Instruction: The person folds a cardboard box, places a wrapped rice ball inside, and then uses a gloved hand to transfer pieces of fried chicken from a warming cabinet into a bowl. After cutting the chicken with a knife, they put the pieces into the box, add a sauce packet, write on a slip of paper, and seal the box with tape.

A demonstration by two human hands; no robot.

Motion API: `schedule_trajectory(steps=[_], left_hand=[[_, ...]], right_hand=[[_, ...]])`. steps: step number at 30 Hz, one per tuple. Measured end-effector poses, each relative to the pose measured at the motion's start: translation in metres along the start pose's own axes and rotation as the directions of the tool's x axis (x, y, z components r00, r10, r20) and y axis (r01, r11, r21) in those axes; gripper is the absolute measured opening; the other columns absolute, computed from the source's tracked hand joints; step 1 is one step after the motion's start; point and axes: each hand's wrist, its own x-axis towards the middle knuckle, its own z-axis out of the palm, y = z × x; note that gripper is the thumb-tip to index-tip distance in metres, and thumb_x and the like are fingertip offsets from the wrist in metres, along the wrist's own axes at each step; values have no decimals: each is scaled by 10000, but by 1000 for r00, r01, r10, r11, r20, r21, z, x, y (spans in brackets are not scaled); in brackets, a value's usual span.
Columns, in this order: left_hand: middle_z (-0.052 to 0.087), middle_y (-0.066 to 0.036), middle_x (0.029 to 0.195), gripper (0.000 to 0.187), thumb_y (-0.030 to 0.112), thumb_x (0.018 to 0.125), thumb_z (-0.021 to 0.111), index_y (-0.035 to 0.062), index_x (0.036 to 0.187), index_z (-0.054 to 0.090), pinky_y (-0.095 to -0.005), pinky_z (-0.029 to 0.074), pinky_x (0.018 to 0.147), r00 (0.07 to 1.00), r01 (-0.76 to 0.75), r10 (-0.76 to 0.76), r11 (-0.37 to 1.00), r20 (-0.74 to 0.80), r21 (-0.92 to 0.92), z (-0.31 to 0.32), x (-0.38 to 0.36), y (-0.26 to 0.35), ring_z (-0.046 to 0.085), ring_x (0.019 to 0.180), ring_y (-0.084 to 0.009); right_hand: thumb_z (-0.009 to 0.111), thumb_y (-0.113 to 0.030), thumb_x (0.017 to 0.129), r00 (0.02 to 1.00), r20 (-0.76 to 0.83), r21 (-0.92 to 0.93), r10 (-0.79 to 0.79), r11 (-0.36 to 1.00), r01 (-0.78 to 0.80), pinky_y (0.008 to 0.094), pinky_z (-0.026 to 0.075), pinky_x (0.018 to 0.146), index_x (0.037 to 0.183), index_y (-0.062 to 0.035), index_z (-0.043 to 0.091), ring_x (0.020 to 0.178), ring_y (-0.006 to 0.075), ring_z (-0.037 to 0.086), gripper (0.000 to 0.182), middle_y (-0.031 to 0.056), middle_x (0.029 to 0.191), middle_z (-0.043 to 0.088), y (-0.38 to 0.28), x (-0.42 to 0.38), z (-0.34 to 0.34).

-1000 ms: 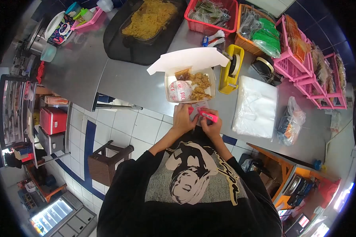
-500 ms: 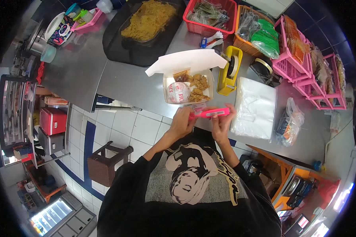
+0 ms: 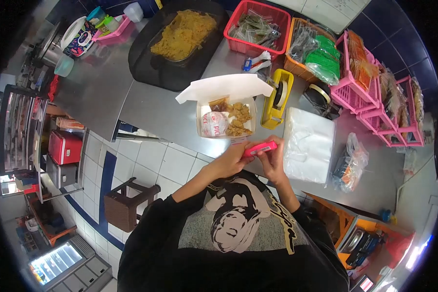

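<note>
A bright pink oblong object [image 3: 263, 147] with a barcode label is held between both hands, close to the counter's front edge. I cannot make out its exact kind. My left hand [image 3: 232, 161] is closed around its left end. My right hand [image 3: 274, 161] grips its other end from the right, thumb against the near side. Just beyond my hands is an open white food box [image 3: 198, 121], lid tipped back. In it lie a wrapped rice bundle [image 3: 214, 124], fried chicken pieces [image 3: 239, 119] and a sauce packet [image 3: 220, 103]. A pale slip [image 3: 238, 140] shows partly by the box.
On the steel counter [image 3: 153, 109] stand a yellow tape dispenser [image 3: 268, 118], a stack of white plastic bags [image 3: 309, 146] and a bagged item [image 3: 349, 165]. Behind are a tray of yellow food [image 3: 185, 34], a red basket [image 3: 233, 44] and pink baskets [image 3: 348, 95]. A brown stool [image 3: 121, 209] stands left.
The pink object is now tilted, its right end higher, and my hands have drawn closer together on it. The whole view has shifted slightly, with the counter lower in it.
</note>
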Motion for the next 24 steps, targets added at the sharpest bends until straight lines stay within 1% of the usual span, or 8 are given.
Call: schedule_trajectory(steps=[5,7,10,12,14,17,21,24], left_hand=[[524,-196,1170,475,140,830,650,-17,1233,452,-395,400,911,994,-60,58,998,-97,-11,5,8,15,500,1095,-301],[483,-205,1233,563,170,797,685,-17,1261,426,-410,369,956,931,-80,141,978,-335,191,-17,13,26,471,1136,-334],[452,-209,1284,633,209,771,711,-13,1279,404,-417,346,979,638,87,388,822,-665,563,-67,5,16,448,1166,-344],[531,-169,1203,512,200,791,689,7,1219,486,-392,373,941,557,299,509,614,-656,730,-108,0,25,485,1101,-324],[577,-148,1098,396,179,808,663,12,1147,542,-386,410,865,662,277,406,648,-630,709,-137,-8,-5,525,1004,-314],[606,-137,945,271,158,819,645,11,1040,591,-383,441,740,746,213,240,798,-621,564,-155,5,-27,563,844,-307],[584,-169,844,167,92,869,520,-5,999,558,-410,446,659,690,55,223,932,-689,357,-141,29,-39,565,735,-376],[571,-188,883,199,64,885,446,3,1057,525,-433,448,696,642,155,157,932,-750,328,-121,43,-57,566,789,-387]], right_hand=[[565,-77,903,984,-72,-115,161,979,-168,318,474,765,1225,-45,340,869,176,579,394,122,940,589,-41,13,-19],[588,-99,887,979,-94,-280,180,939,-199,349,490,716,1273,-35,343,813,215,605,461,142,885,612,-49,28,-30],[624,-141,846,979,-174,-894,104,400,-201,403,495,682,1323,-25,353,779,303,611,560,181,881,628,-57,40,-35],[663,-142,805,962,-101,-928,-253,373,1,401,490,705,1312,-33,410,819,355,604,577,177,970,638,-62,71,-27],[659,-151,808,864,78,-967,-497,173,187,396,491,691,1267,-32,473,815,345,603,509,172,972,639,-59,119,-26],[649,-141,812,917,144,-916,-373,300,266,356,487,645,1214,-24,523,753,282,605,437,158,914,627,-12,167,-28],[629,-171,863,979,27,-466,201,869,-165,263,447,580,1133,13,540,662,102,576,338,70,838,620,-21,161,-5],[624,-202,859,940,-259,-277,223,915,-294,303,460,541,968,35,569,560,189,618,266,181,833,629,16,166,9]])
